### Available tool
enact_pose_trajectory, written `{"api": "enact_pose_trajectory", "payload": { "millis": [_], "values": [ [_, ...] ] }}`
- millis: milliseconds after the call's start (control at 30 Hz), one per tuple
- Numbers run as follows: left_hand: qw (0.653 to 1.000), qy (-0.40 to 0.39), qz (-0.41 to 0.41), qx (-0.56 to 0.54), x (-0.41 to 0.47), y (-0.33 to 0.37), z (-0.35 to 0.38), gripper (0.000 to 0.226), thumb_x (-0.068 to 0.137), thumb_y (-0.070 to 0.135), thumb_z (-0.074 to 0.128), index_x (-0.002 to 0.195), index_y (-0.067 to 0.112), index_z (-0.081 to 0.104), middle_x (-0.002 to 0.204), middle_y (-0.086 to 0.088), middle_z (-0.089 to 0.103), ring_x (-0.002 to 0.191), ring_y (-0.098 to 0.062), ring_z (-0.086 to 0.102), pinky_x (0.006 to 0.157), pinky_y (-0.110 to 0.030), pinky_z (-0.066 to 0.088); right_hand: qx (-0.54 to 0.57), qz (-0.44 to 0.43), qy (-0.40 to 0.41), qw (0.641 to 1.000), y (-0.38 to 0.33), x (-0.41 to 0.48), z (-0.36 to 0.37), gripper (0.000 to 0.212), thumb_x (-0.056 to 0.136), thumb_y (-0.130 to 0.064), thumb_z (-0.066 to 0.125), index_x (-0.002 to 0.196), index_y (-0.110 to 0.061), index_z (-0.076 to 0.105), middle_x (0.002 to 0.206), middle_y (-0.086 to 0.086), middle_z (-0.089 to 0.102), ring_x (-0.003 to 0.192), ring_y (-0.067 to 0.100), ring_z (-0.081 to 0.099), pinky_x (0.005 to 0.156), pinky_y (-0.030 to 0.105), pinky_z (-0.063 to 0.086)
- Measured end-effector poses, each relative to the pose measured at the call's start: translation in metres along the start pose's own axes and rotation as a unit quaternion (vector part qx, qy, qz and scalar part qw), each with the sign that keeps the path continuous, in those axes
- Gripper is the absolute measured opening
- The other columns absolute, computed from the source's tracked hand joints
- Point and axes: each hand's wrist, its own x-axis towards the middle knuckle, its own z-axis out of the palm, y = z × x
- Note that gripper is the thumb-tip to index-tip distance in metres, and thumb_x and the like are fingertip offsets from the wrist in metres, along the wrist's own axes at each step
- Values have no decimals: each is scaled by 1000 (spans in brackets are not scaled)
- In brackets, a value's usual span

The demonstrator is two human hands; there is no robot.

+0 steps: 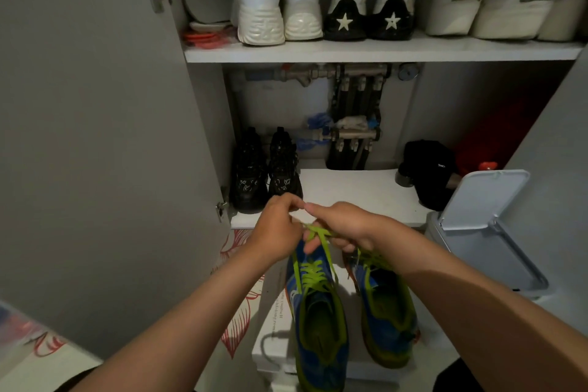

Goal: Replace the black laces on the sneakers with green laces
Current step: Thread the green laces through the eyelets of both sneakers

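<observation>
Two blue sneakers with lime-green lining lie side by side on a white box [273,344], toes pointing away from me. The left sneaker [318,321] is threaded with a green lace [313,274] whose ends run up to my hands. My left hand [280,229] and my right hand [342,226] meet above its toe end, and each pinches a part of the green lace with curled fingers. The right sneaker [386,315] also shows green lace near its tongue, partly hidden under my right wrist.
An open cupboard stands ahead. Black sneakers [265,173] and a black bag [428,172] sit on its lower shelf [350,188]; white shoes [276,0] line the upper shelf. A grey bin with its lid up [483,226] stands at right. The cupboard door [95,137] stands open at left.
</observation>
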Motion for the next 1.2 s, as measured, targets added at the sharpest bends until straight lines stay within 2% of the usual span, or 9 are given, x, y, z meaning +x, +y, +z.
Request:
{"api": "enact_pose_trajectory", "payload": {
  "millis": [133, 333, 433, 600, 733, 867, 933, 1067, 1200],
  "values": [
    [977, -48, -59, -200, -3, -9, -3, 34, 87, -2, 64, 115, 15, 58, 107, -6, 69, 82, -15, 67, 77, -28, 54, 39, -12, -91, 995, 2, -7, -8, 36, 97, -32, 62, 111, 0, 67, 101, 10, 76, 38, 6, 24, 40, 22, 18],
    [962, -191, -35, -194, -14, -22, -8, 49, 81, 0, 76, 122, 19, 58, 100, -6, 72, 89, -17, 70, 86, -33, 56, 160, -2, -68, 985, 7, -8, -9, 18, 96, -17, 62, 109, -7, 70, 99, 9, 76, 37, 3, 28, 37, 17, 17],
    [980, -144, 23, -136, -22, -23, -3, 59, 77, 17, 83, 128, 27, 56, 111, 0, 68, 96, -10, 68, 85, -24, 55, 175, 1, -49, 983, 9, -7, -6, 21, 96, -19, 63, 111, -7, 71, 90, 6, 74, 38, 3, 27, 37, 16, 18],
    [990, -68, 77, -91, -25, -22, -6, 30, 95, 25, 64, 124, 30, 67, 103, 11, 74, 96, 1, 67, 88, -21, 52, 183, 8, -39, 982, 11, -8, 1, 19, 96, -21, 64, 107, -8, 72, 79, 3, 68, 42, 4, 27, 36, 16, 18],
    [993, -89, 74, 7, -27, -22, -19, 18, 96, 25, 63, 108, 27, 77, 89, 9, 75, 73, -1, 65, 72, -19, 50, 140, 21, -33, 989, 11, -14, 9, 28, 95, -25, 66, 113, -4, 69, 85, 3, 66, 43, 5, 27, 35, 17, 18],
    [979, -66, 85, 175, -28, -30, -29, 22, 97, 14, 53, 104, 20, 73, 95, 0, 71, 82, -14, 63, 76, -30, 52, 55, 37, 11, 998, 5, -26, 11, 32, 95, -40, 64, 95, -8, 71, 48, -6, 48, 42, 9, 26, 43, 23, 19],
    [982, -78, 41, 166, -30, -35, -31, 23, 95, 8, 47, 92, 20, 66, 92, -3, 68, 85, -20, 62, 74, -31, 49, -29, 36, 47, 998, 7, -31, 8, 34, 94, -43, 63, 77, -14, 67, 42, -10, 51, 47, 11, 35, 47, 24, 28],
    [989, -103, -50, 99, -30, -40, -31, 29, 95, 7, 43, 77, 25, 55, 81, 0, 59, 75, -18, 54, 60, -25, 38, -141, 32, 57, 988, 24, -34, 3, 33, 87, -44, 72, 62, -22, 73, 63, -9, 70, 72, 9, 60, 72, 27, 49],
    [989, -112, -88, 50, -33, -39, -30, 34, 96, 44, 52, 69, 24, 58, 63, 7, 52, 63, -10, 50, 63, -27, 37, -184, 29, 86, 979, 36, -34, -5, 21, 79, -37, 78, 74, -16, 80, 70, -7, 68, 74, 11, 61, 68, 26, 49]
  ]
}}
